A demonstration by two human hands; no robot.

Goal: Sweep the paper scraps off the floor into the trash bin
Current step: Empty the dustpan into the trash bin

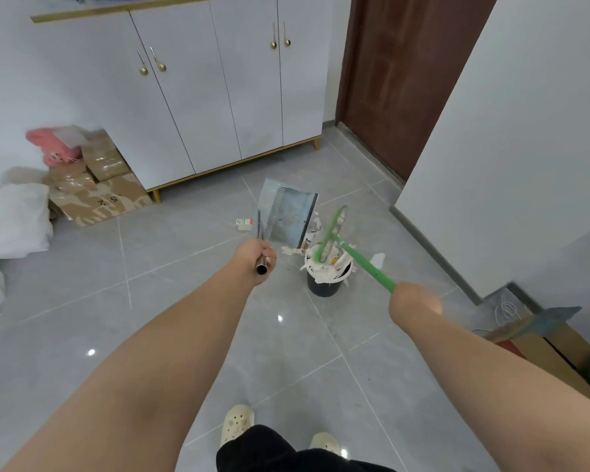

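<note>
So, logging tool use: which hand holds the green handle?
The right hand grips the green broom handle; the left hand holds the dustpan's bare metal handle instead.

Single head-worn view, wide-angle, looking forward and down, floor [184, 335] well below

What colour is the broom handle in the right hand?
The long broom handle is bright green, clearest in the head view.

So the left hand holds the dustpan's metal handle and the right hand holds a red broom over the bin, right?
Not quite. The head view shows the broom is green, not red. Otherwise yes: the left hand grips the dustpan's metal handle and the right hand holds the broom over the bin.
</note>
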